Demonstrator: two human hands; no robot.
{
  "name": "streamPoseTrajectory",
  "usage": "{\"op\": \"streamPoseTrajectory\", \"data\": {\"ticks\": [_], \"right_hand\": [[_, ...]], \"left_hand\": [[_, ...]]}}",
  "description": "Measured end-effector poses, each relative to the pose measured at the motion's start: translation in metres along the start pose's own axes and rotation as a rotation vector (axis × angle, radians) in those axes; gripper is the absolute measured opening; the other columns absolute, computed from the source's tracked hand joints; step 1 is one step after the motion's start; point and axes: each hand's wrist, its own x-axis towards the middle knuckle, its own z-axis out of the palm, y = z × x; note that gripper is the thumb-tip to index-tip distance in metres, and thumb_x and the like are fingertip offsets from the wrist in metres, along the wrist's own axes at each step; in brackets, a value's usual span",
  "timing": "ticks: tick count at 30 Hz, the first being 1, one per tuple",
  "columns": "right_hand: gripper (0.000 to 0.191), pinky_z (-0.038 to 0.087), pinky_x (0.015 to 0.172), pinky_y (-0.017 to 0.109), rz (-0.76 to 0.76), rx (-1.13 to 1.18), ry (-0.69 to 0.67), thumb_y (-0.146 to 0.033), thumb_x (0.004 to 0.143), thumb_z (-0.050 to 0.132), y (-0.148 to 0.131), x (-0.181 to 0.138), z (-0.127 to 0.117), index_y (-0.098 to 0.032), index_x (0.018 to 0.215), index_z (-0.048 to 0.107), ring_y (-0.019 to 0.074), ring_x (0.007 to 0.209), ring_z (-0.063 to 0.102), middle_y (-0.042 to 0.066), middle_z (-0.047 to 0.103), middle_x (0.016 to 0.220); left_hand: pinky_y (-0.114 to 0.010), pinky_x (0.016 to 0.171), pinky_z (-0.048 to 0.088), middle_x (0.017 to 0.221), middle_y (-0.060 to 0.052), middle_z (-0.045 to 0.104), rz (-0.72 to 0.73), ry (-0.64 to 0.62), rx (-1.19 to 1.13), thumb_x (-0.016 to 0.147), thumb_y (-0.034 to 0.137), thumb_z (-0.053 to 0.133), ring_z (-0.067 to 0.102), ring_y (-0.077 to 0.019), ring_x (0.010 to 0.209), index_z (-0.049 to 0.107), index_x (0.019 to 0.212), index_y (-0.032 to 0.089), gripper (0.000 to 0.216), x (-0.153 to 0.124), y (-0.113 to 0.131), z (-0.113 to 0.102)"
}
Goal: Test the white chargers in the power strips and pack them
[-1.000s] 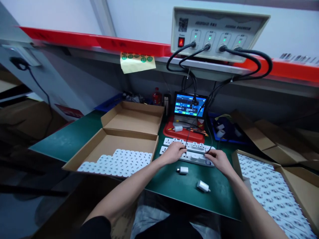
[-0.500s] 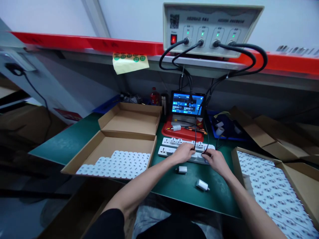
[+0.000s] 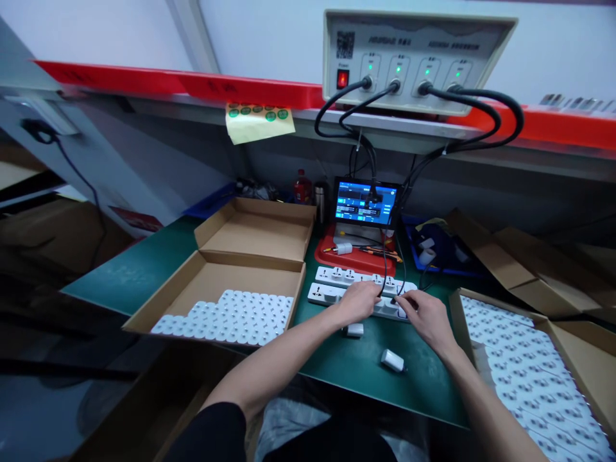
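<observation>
- Left hand [image 3: 360, 300]: fingers drawn together, fingertips pinching the lower end of one black cable [image 3: 385, 262], above the front power strip [image 3: 316, 293].
- Right hand [image 3: 427, 314]: thumb and forefinger nearly meeting on the plug end of a second black cable [image 3: 403, 262], at the same strip's right end; other fingers curled.
- Front power strip lies across the green table [image 3: 423, 382], well back from its front edge; rear power strip [image 3: 325, 274] just behind it, roughly parallel.
- Two white adapters loose between strips and front edge: one [image 3: 355, 330] just below left wrist, the other [image 3: 393, 360] farther right, nearer that edge.
- Red tray [image 3: 323, 258] toward the back edge, holding another white piece [image 3: 343, 248]; lit screen [image 3: 366, 202] behind.
- Left side of table: open carton [image 3: 192, 282], white units [image 3: 240, 316] in rows, filling its front part.
- At right edge: second carton [image 3: 590, 356], packed with white units.
</observation>
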Motion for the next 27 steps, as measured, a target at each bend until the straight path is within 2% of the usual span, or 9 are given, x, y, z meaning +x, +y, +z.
{"op": "streamPoseTrajectory", "data": {"ticks": [2, 4, 8, 11, 14, 18, 21, 23, 27], "right_hand": [[0.038, 0.045, 0.074, 0.035, -0.054, -0.055, -0.012, -0.049, 0.111, 0.052, -0.012, -0.001, -0.001, -0.024, 0.089, 0.072, 0.0262, 0.083, 0.071, 0.009, 0.077, 0.089], [0.034, 0.047, 0.075, 0.035, -0.107, -0.120, -0.084, -0.043, 0.112, 0.050, -0.028, -0.001, 0.005, -0.024, 0.094, 0.073, 0.0271, 0.086, 0.073, 0.009, 0.078, 0.093], [0.026, 0.052, 0.079, 0.033, -0.175, -0.191, -0.262, -0.030, 0.111, 0.049, -0.068, 0.010, 0.030, -0.025, 0.118, 0.074, 0.0272, 0.095, 0.076, 0.011, 0.079, 0.112], [0.034, 0.053, 0.085, 0.033, -0.182, -0.214, -0.356, -0.020, 0.109, 0.052, -0.096, 0.028, 0.052, -0.025, 0.140, 0.065, 0.0277, 0.105, 0.077, 0.014, 0.075, 0.135], [0.031, 0.054, 0.085, 0.035, -0.169, -0.238, -0.413, -0.016, 0.104, 0.061, -0.111, 0.048, 0.069, -0.021, 0.134, 0.067, 0.0306, 0.104, 0.078, 0.016, 0.077, 0.129], [0.020, 0.053, 0.088, 0.033, -0.176, -0.234, -0.422, -0.015, 0.098, 0.071, -0.113, 0.059, 0.077, -0.022, 0.117, 0.072, 0.0299, 0.107, 0.077, 0.012, 0.080, 0.121], [0.027, 0.054, 0.092, 0.034, -0.166, -0.223, -0.375, -0.019, 0.104, 0.063, -0.111, 0.057, 0.068, -0.022, 0.130, 0.069, 0.0297, 0.114, 0.075, 0.013, 0.077, 0.130], [0.031, 0.054, 0.096, 0.037, -0.175, -0.179, -0.298, -0.026, 0.109, 0.056, -0.108, 0.054, 0.057, -0.023, 0.139, 0.065, 0.0308, 0.120, 0.073, 0.014, 0.075, 0.134], [0.034, 0.056, 0.098, 0.042, -0.234, 0.066, -0.183, -0.039, 0.111, 0.054, -0.105, 0.047, 0.035, -0.024, 0.136, 0.070, 0.0321, 0.114, 0.073, 0.014, 0.077, 0.126]], "left_hand": [[-0.037, 0.096, 0.055, 0.108, -0.012, 0.077, 0.025, 0.006, 0.030, 0.104, 0.026, 0.068, 0.073, -0.0292, 0.107, 0.076, 0.098, 0.019, 0.012, -0.004, -0.002, -0.003], [-0.039, 0.102, 0.055, 0.113, -0.012, 0.077, 0.062, 0.049, 0.060, 0.102, 0.030, 0.072, 0.071, -0.0304, 0.113, 0.076, 0.109, 0.020, 0.012, -0.013, -0.011, -0.011], [-0.045, 0.111, 0.052, 0.129, -0.013, 0.075, 0.030, 0.125, 0.090, 0.096, 0.029, 0.081, 0.067, -0.0326, 0.125, 0.069, 0.131, 0.020, 0.038, -0.044, -0.048, -0.037], [-0.041, 0.107, 0.052, 0.129, -0.012, 0.076, -0.063, 0.100, 0.044, 0.091, 0.021, 0.082, 0.069, -0.0318, 0.123, 0.071, 0.126, 0.019, 0.037, -0.067, -0.080, -0.051], [-0.035, 0.094, 0.053, 0.114, -0.008, 0.080, -0.156, 0.067, -0.048, 0.088, 0.014, 0.078, 0.073, -0.0280, 0.107, 0.075, 0.115, 0.020, 0.027, -0.079, -0.101, -0.053], [-0.032, 0.088, 0.050, 0.106, -0.005, 0.081, -0.170, 0.084, -0.121, 0.086, 0.014, 0.077, 0.073, -0.0260, 0.100, 0.077, 0.111, 0.022, 0.027, -0.080, -0.108, -0.047], [-0.032, 0.089, 0.050, 0.103, -0.005, 0.080, -0.176, 0.092, -0.137, 0.085, 0.015, 0.077, 0.073, -0.0260, 0.100, 0.076, 0.111, 0.022, 0.027, -0.079, -0.106, -0.045], [-0.032, 0.089, 0.051, 0.101, -0.004, 0.079, -0.169, 0.101, -0.151, 0.085, 0.015, 0.077, 0.072, -0.0252, 0.098, 0.076, 0.109, 0.022, 0.025, -0.080, -0.104, -0.047], [-0.030, 0.090, 0.054, 0.102, -0.003, 0.079, -0.173, 0.242, -0.324, 0.087, 0.017, 0.074, 0.071, -0.0215, 0.096, 0.075, 0.106, 0.021, 0.019, -0.081, -0.097, -0.057]]}}
